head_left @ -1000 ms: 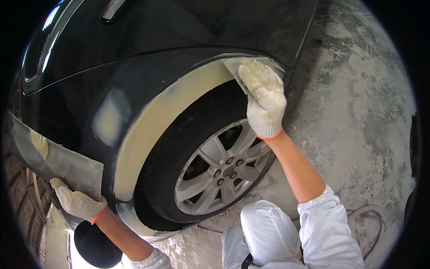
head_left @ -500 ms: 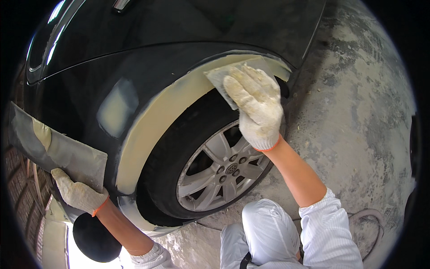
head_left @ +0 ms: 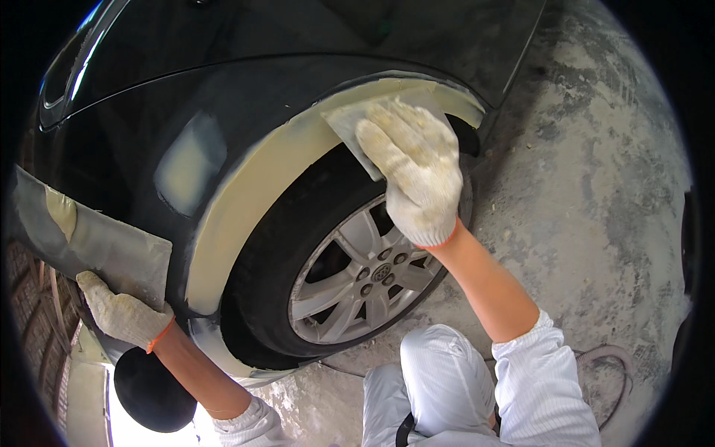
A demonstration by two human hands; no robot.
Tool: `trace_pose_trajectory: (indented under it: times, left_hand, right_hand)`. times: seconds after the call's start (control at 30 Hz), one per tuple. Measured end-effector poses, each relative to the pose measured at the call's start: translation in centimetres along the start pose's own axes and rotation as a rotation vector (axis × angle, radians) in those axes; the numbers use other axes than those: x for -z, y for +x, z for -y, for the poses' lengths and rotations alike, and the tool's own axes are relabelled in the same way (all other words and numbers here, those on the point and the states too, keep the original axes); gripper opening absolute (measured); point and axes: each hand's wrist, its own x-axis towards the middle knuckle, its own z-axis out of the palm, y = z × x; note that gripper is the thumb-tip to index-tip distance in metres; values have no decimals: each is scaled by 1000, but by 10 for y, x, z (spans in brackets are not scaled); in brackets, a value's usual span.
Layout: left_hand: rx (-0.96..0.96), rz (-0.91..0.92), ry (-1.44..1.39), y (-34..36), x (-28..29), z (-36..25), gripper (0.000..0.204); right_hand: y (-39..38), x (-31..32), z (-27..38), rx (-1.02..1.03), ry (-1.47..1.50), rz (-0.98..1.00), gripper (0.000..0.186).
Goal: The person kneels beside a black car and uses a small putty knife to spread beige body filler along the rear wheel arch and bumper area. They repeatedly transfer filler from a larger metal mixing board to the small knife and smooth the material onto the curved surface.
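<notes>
Head view: right hand (head_left: pixel 413 167), fingers together, flattened over a scraper (head_left: pixel 345 121) on the wheel arch's (head_left: pixel 257 175) upper stretch, overhanging its inner edge; uneven pressure could gouge the putty (head_left: pixel 211 270); the scraper's half-hidden long axis seemingly follows the arch, one corner pointing left; left hand (head_left: pixel 123 311) pinches a board's (head_left: pixel 112 242) lower edge, near its right corner.

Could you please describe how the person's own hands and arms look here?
The left hand and right hand wear off-white knitted gloves with ribbed cuffs edged in orange; yellowish stains mark the right one. The forearms are bare between the gloves and the white sleeves, which show fine lines and gathered ends.
</notes>
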Motion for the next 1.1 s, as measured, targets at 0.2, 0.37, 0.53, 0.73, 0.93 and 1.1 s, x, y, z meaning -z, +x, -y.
trace_pose_trajectory:
  times: [0.2,0.37,0.53,0.73,0.93,1.1]
  left_hand:
    - [-84,6,130,-3,5,2,54]
    - [13,-45,57,-18,-5,-11,53]
    - [3,-29,19,-18,-9,-12,53]
    - [-23,4,-11,-13,-5,-6,59]
    - [3,-56,51,-12,-2,-2,56]
    - [0,-74,16,-11,-5,-3,55]
  right_hand:
    - [3,-27,11,-50,58,40,48]
    - [-17,-8,20,42,98,88,44]
    - [2,1,-21,1,56,-31,49]
    - [18,-23,-13,76,25,-55,50]
    - [-3,-25,20,-15,-6,134,45]
    - [-9,-9,30,57,80,91,41]
